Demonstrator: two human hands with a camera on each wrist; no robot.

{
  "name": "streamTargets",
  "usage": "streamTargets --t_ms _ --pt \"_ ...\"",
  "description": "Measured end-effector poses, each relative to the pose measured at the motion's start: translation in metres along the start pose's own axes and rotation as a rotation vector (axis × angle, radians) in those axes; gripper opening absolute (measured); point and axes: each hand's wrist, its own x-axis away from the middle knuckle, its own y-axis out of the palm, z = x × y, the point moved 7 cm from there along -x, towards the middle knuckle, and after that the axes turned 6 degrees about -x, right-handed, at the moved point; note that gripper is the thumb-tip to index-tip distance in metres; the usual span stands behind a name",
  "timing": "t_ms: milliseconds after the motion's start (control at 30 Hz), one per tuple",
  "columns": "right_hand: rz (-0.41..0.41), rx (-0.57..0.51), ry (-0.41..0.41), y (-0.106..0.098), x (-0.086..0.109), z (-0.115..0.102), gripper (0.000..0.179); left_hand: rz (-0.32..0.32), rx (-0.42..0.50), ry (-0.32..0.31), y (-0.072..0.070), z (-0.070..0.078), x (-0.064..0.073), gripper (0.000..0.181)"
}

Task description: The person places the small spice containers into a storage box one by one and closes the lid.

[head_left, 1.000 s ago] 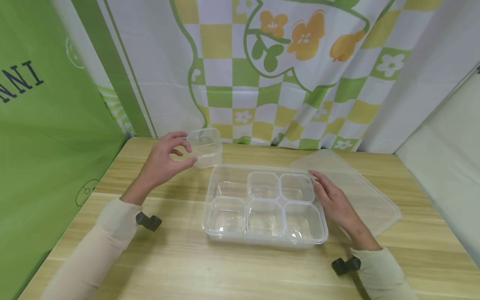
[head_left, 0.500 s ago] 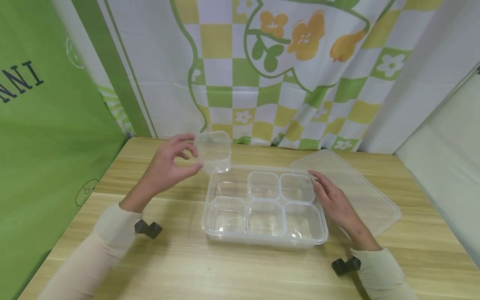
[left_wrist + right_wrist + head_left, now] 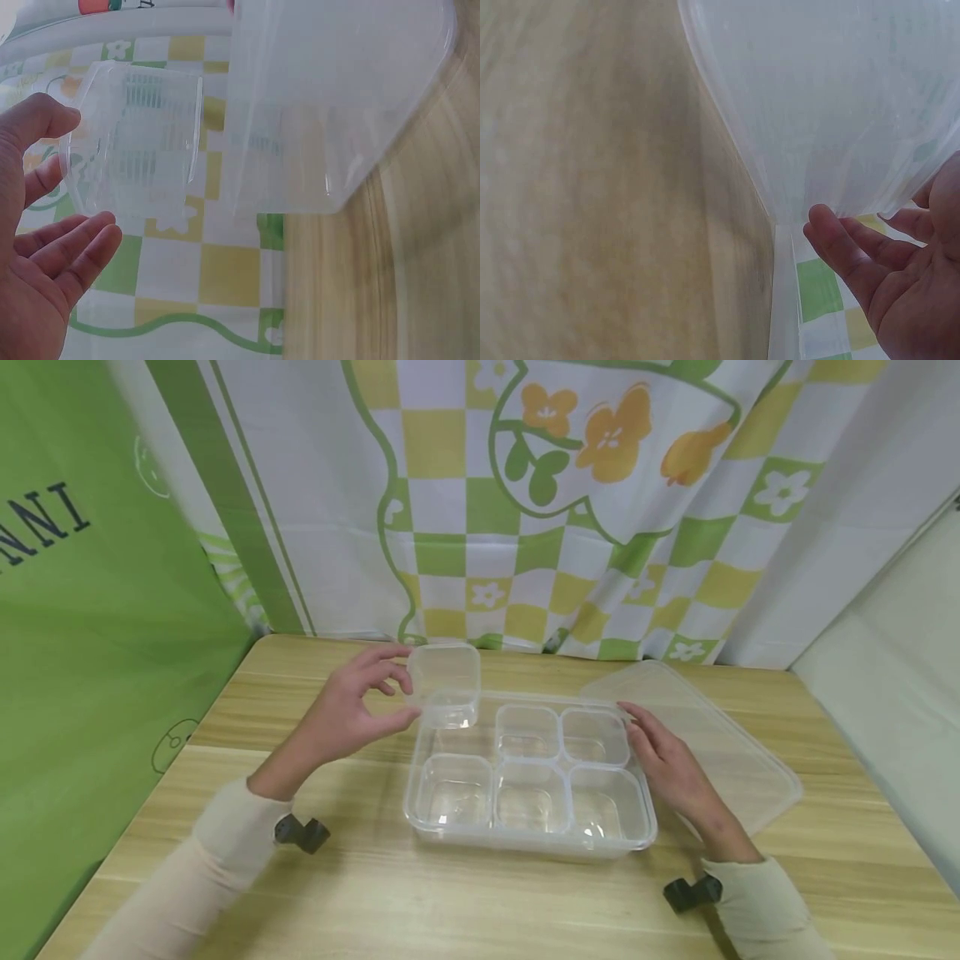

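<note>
A small clear plastic container [image 3: 446,681] is pinched at its left side by my left hand [image 3: 341,706], thumb toward the near side. It is tilted over the back-left corner of a large clear plastic box [image 3: 525,842]. In the left wrist view, the small container [image 3: 135,142] sits between thumb and fingers, beside the box wall [image 3: 300,165]. Several matching small containers [image 3: 532,797] stand inside the box, with a gap at back left. My right hand [image 3: 671,768] rests against the box's right wall, its fingers fairly straight at the rim [image 3: 840,217].
A flat translucent lid [image 3: 720,743] lies on the wooden table [image 3: 480,910], right of and behind the box, partly under my right hand. A patterned curtain [image 3: 525,568] hangs along the table's back edge. Green cloth [image 3: 112,652] hangs at the left.
My left hand has moved right and nearer with the small container, from behind the box's left corner to over its back-left gap. The right hand and the box have stayed in place.
</note>
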Motion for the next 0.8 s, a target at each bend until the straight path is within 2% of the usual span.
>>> streamTargets --t_ms 367,800 --pt "0.002 0.021 0.0 0.0 0.001 0.0 0.052 -0.061 -0.001 -0.03 0.019 -0.005 0.008 0.021" --pt "0.001 0.017 -0.004 0.002 0.001 0.0 0.052 -0.118 0.023 -0.073 0.033 -0.009 0.017 0.022"
